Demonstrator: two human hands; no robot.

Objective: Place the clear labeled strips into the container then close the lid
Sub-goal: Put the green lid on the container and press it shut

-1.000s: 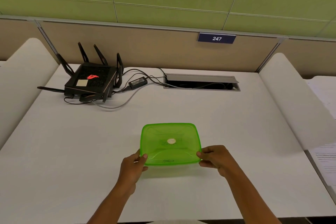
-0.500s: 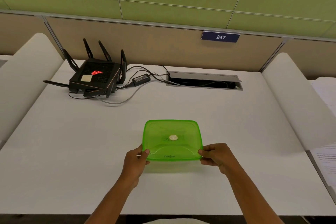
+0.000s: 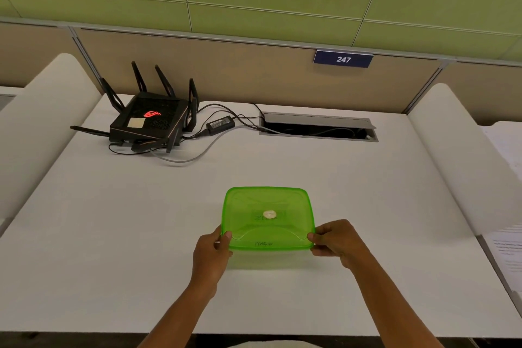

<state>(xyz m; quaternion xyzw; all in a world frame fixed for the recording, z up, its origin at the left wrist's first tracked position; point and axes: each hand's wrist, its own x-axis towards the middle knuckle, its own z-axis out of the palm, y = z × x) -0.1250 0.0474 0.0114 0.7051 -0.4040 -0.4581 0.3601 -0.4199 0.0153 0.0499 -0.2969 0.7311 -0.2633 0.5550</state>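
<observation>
The left hand (image 3: 211, 254) and right hand (image 3: 336, 240) each pinch a near corner of the one green lid (image 3: 268, 217) atop its container (image 3: 271, 258), mid-front on the white desk (image 3: 113, 234). Behind stand one black router (image 3: 149, 124), one power adapter (image 3: 220, 123), a cable hatch (image 3: 317, 128) and a "247" plate (image 3: 343, 59) under green wall panels.

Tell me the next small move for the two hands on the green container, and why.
Probably lift the green lid off: it still covers the container, the left hand and right hand pinch its near corners, and no clear strips are visible anywhere on the table yet.
</observation>
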